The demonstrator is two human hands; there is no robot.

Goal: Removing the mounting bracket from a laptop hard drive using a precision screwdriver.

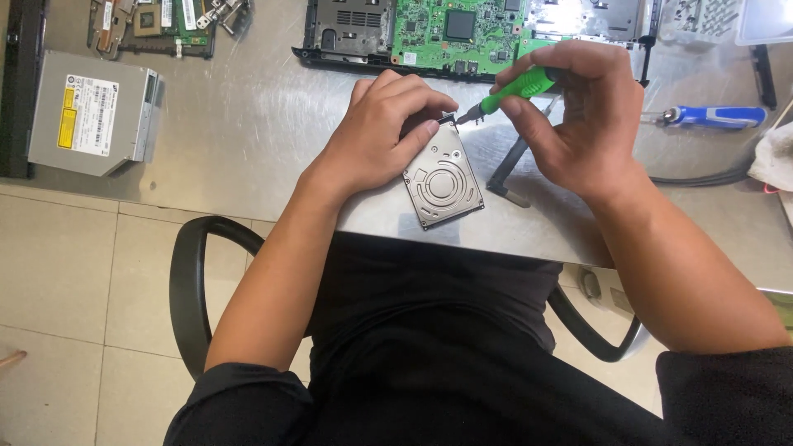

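The hard drive (443,180) lay flat on the metal surface (248,132), near its front edge, cover side up and cover in place. The left hand (376,136) rested on the drive's upper-left corner, fingers (417,136) curled down onto it, steadying it. The right hand (582,116) held a green screwdriver (516,87), fingers closed around the handle, tip set at the drive's top corner just beside the left fingertips. Whether the tip sat in a screw could not be told; the spot was too small. Judged from this: work on the drive looked early, at a first corner fastener, cover not yet lifted, the other corners still to do. Beyond the hands a stripped laptop base (462,33) with a green board lay open, apparently already taken apart; an optical drive (91,111) sat well apart to the left, a blue screwdriver (714,116) to the right.
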